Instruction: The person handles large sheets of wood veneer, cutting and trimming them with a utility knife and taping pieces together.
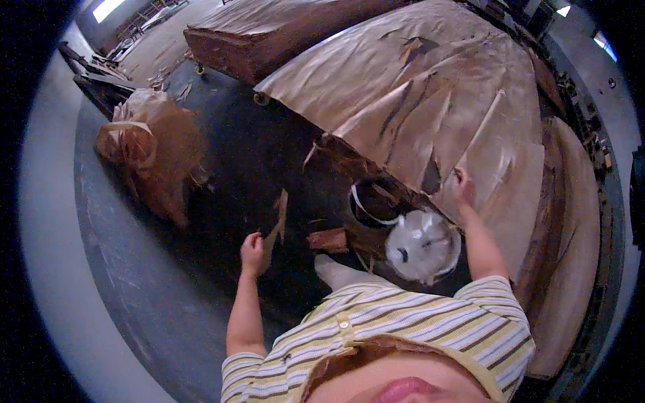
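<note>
A wide stack of thin brown wood veneer sheets, creased and torn in places, spreads in front of me to the right. My right hand is over its near part beside a dark torn hole, fingers curled closed; what they pinch is hidden. Lower left, my left hand is closed in a fist above the dark floor. A narrow strip of veneer shows right beside that fist, but whether it is gripped I cannot tell. Between my arms stands a round white shiny object, close to the stack's edge.
A dark round container with a white curved band sits beside the white object. A reddish block lies near my foot. Crumpled brown sheets are heaped at the left. Another veneer stack stands behind, and more sheets lie at the right.
</note>
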Demonstrator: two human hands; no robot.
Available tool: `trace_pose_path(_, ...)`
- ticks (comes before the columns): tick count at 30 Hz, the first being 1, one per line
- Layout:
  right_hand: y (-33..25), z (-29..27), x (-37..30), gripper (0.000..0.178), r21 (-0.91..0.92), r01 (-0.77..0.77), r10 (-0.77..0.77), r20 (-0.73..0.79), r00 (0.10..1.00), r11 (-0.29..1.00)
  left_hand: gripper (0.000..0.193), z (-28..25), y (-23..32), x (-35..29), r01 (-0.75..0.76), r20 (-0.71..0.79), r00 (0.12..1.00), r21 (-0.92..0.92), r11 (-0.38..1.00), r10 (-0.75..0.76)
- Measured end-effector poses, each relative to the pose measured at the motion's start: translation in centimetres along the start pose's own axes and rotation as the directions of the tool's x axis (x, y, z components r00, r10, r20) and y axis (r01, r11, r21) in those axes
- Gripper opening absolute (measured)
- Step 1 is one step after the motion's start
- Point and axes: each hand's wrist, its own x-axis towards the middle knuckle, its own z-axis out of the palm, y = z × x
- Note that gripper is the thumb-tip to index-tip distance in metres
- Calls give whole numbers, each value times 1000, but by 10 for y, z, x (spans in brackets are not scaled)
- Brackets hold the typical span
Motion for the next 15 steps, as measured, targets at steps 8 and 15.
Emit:
trace_pose_path(8, -194, 225, 62, 32, 140, -84, 44, 263, 964, 987, 24, -2, -126, 31, 69, 567, 812, 142, 987, -138)
trace_pose_path(15, -208, 294, 94, 25, 278, -220, 178, 170, 969, 935, 27, -86, -250, 81, 444, 398, 800, 111, 889, -449)
